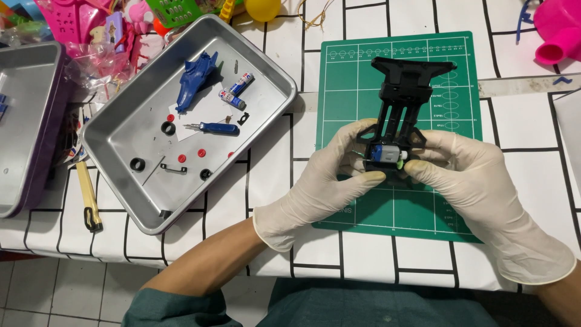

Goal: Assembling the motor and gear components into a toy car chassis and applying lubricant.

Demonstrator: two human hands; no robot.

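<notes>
Hiding the near end of a black toy frame (pixel 402 103), both gloved hands close around it above the green cutting mat (pixel 351 79), so the frame's lower edge and whatever sits under the fingers cannot be made out. A small silver motor (pixel 386 154) shows between the thumbs, partly covered, and its mounting is hard to read. The left hand (pixel 324 184) comes in from the near left of the mat with the wrist bent, its thumb and fingers pinching the frame's left side. The right hand (pixel 478 181) comes in from the near right of the mat, its thumb pressed by the motor and fingers curled around the frame's right side; its forearm is cut off by the picture's edge. The frame's far end reaches toward the far edge of the mat, clear of both hands.

Left of the mat lies a metal tray (pixel 272 72) holding a blue toy body (pixel 195 79), two batteries (pixel 236 91), a blue-handled screwdriver (pixel 213 128) and small black and red parts too tiny to tell apart. Another tray (pixel 24 121), farther left of the mat, is cut off.
</notes>
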